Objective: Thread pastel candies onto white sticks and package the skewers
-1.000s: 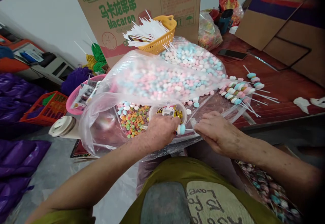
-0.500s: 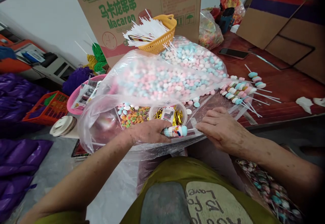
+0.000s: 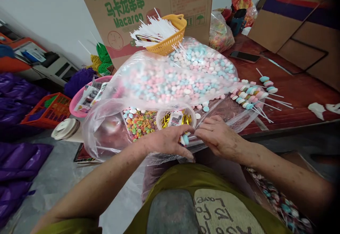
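Note:
My left hand (image 3: 166, 142) is closed around a candy skewer (image 3: 184, 140) whose blue and white end pokes out past the fingers. My right hand (image 3: 216, 137) meets it from the right, fingers pinched on the skewer's stick end. Both hands work just in front of a small white bowl (image 3: 160, 116) holding gold twist ties and a little packet. Left of the bowl lies a pile of coloured ring candies (image 3: 139, 123). Behind them bulges a large clear bag of pink, blue and white marshmallow candies (image 3: 175, 78).
Finished skewers (image 3: 251, 94) lie on the red wooden table (image 3: 297, 89) to the right. A yellow basket of white sticks (image 3: 166, 37), a Macaron carton (image 3: 127, 11), a phone (image 3: 244, 56), a pink basket (image 3: 79, 97) and a lidded jar (image 3: 66, 129) stand around.
My right hand has moved left until it meets my left hand at the skewer. The left hand has closed over more of the skewer, so only its blue tip shows.

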The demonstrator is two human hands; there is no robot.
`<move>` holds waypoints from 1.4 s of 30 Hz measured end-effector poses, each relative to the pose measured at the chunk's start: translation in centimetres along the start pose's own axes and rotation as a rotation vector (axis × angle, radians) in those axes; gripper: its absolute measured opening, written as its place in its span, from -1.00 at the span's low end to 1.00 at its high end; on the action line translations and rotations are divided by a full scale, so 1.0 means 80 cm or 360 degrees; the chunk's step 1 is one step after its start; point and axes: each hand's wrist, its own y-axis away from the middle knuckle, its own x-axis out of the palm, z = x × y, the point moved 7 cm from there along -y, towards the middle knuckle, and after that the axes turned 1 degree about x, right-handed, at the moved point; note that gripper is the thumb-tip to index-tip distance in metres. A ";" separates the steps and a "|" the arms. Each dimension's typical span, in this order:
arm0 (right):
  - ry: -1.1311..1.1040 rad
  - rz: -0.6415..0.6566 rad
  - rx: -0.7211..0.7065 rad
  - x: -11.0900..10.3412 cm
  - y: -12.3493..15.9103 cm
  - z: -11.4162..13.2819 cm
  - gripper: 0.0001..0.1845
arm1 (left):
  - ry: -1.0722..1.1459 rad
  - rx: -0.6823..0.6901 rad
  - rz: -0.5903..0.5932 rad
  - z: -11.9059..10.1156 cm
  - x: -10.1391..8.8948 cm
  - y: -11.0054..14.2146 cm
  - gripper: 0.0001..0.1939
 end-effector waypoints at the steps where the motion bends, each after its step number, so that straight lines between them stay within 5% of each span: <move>1: -0.0012 -0.0017 -0.0022 -0.004 0.001 -0.004 -0.80 | 0.0096 0.0007 0.0031 0.003 -0.002 0.006 -0.29; 6: 0.0255 -0.0178 0.0055 -0.034 0.004 -0.018 -0.78 | 0.0824 -0.0194 0.0203 0.019 0.017 0.024 -0.62; 10: 0.0404 -0.0386 0.0286 -0.057 -0.002 -0.015 -0.70 | 0.0651 -0.0113 -0.0269 0.015 0.018 0.021 -0.67; 13: 0.0181 -0.0069 0.0193 -0.037 -0.015 -0.004 -0.75 | 0.0281 -0.0051 -0.0486 0.006 0.010 0.023 -0.70; 17: -0.0236 0.0345 0.0166 -0.003 -0.018 -0.002 -0.75 | 0.0229 0.0015 -0.0262 0.001 0.007 0.025 -0.71; 23: -0.0566 0.0377 0.0266 0.003 -0.016 -0.006 -0.74 | 0.0540 0.0005 0.0113 0.000 0.005 0.026 -0.77; 26: -0.0539 0.0294 0.0232 -0.008 -0.019 -0.004 -0.75 | 0.0750 -0.0103 0.0137 0.005 0.009 0.024 -0.74; 28: -0.0380 0.0052 0.0228 -0.027 -0.020 -0.004 -0.78 | 0.0733 -0.0113 0.0005 0.007 0.008 0.022 -0.71; 32: 0.0112 -0.0505 0.0411 -0.062 -0.009 0.001 -0.87 | 0.0449 -0.0036 -0.0548 0.008 -0.002 0.023 -0.69; 35: 0.0085 -0.0516 0.0440 -0.047 -0.005 0.012 -0.91 | 0.0456 -0.0011 -0.0789 0.006 0.001 0.025 -0.71; 42: -0.0366 -0.0584 0.0511 -0.025 -0.008 0.017 -0.88 | 0.0588 0.0021 -0.0925 0.006 0.018 0.022 -0.77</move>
